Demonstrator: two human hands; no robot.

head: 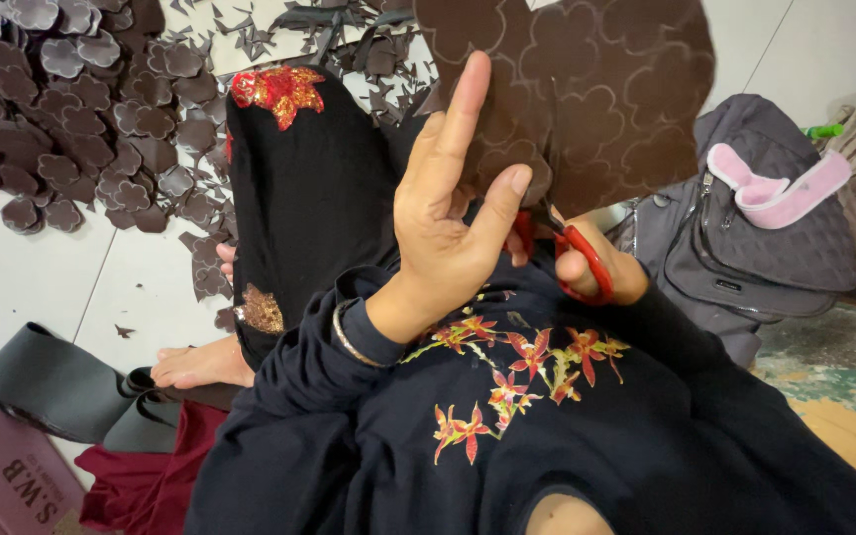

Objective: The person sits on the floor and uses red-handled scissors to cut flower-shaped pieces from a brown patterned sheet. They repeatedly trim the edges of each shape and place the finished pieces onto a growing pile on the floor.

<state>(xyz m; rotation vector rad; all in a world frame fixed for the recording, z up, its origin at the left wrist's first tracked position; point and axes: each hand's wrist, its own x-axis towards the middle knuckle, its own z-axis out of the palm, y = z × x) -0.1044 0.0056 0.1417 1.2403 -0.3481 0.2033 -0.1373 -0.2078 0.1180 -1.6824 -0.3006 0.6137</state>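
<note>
L hand [445, 233] pinches lower edge of brown flower-marked sheet [587, 89] held up in front, R hand [596, 267] just right/below, clenched on red scissors [579, 256], blades pointing up into sheet.

Brown sheet [587, 89] marked with flower outlines, held up, red-handled scissors [582, 258] cutting it.

- I get even, soft indoor light, fairly bright; the pale floor [32, 267] left of my left hand [448, 233] reads clean without glare.
- Shadows are faint and diffuse.
- The brown sheet [587, 89] above that hand stays sharp, its drawn outlines legible.
- My dark clothing below the hand loses detail in black.
- The frame edges bend slightly, wide-angle.
</note>
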